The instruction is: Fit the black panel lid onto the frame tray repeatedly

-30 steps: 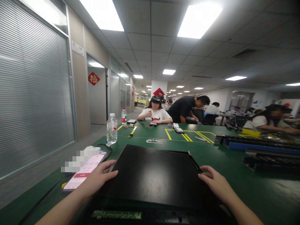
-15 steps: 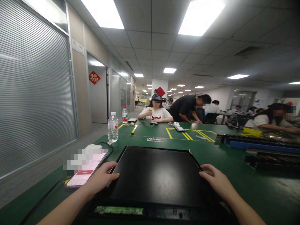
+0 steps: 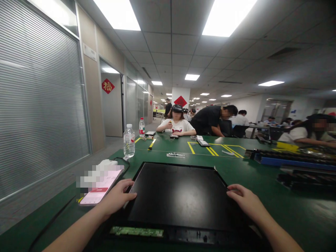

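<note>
Left hand [image 3: 118,196], right hand [image 3: 245,200], fingers slightly parted, gripping opposite edges of the panel [image 3: 181,196] between them, and there's a phone [image 3: 97,191] beside the left fingers

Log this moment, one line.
left hand: on black panel, left edge | right hand: on its right edge | green circuit board: near side

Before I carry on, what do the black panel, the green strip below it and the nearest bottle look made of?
Black panel: smooth, semi-gloss, perhaps glass or plastic film; it throws back a soft bright patch.
Green strip: likely circuit-board laminate, judging by its colour and small pale markings.
Nearest bottle: probably clear, shiny plastic, see-through with a pale cap.
</note>
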`<state>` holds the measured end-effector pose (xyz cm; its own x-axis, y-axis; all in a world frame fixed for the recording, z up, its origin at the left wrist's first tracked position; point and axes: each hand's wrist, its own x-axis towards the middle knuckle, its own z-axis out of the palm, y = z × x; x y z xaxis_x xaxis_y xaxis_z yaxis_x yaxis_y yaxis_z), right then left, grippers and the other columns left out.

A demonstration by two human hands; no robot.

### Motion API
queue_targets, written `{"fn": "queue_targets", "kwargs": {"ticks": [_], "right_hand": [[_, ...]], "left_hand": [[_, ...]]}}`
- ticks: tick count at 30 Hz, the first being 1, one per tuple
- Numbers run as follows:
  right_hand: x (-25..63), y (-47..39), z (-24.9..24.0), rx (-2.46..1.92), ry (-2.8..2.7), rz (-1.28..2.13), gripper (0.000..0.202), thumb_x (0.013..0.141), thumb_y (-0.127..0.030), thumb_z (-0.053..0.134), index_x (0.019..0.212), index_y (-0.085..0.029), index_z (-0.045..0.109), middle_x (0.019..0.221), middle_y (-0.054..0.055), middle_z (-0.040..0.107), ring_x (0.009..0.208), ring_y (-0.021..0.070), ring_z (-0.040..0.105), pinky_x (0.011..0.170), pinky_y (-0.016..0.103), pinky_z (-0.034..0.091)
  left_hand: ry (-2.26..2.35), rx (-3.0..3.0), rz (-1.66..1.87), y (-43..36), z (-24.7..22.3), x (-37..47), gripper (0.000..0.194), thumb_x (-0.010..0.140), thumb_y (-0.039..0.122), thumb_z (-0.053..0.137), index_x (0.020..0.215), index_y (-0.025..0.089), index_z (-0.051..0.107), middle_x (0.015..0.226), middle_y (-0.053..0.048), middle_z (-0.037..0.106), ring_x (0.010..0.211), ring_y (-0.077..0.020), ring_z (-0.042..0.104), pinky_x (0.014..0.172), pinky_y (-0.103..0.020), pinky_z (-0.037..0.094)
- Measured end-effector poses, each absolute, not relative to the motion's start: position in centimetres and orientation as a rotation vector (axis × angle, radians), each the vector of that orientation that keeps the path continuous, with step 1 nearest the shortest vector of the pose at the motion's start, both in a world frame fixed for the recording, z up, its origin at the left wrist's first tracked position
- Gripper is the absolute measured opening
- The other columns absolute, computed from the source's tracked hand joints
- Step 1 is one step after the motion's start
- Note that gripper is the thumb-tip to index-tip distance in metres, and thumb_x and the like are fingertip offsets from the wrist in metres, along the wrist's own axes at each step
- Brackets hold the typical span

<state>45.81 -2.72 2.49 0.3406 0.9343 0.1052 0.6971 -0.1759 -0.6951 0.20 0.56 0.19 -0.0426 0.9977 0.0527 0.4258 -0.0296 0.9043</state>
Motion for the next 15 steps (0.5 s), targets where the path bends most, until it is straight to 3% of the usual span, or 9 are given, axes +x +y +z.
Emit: {"fn": "queue_targets", "kwargs": {"ticks": [8, 15], "right_hand": [[46.0, -2.5, 2.3, -1.949, -1.471, 0.426, 0.025, 0.064, -0.038, 0.054, 0.081, -0.023, 0.065, 0.084, 0.003, 0.071, 0.082, 0.0227, 0.062, 0.074, 0.031, 0.042], [46.1, -2.5, 2.3, -1.967, -1.477, 0.442, 0.026, 0.065, -0.040, 0.053, 0.082, -0.023, 0.065, 0.085, 0.003, 0.070, 0.083, 0.0223, 0.062, 0.074, 0.030, 0.042]], "left_hand": [[1.599, 1.539, 1.005, 1.0, -0.3, 0.4, 0.050, 0.053, 0.027, 0.066, 0.101, 0.011, 0.060, 0.135, -0.015, 0.043, 0.120, -0.0273, 0.046, 0.101, -0.033, 0.033], [1.577, 1.551, 0.963, 0.2, 0.7, 0.8, 0.040, 0.054, 0.023, 0.063, 0.093, 0.014, 0.062, 0.137, -0.014, 0.041, 0.119, -0.0282, 0.046, 0.100, -0.035, 0.033]]}}
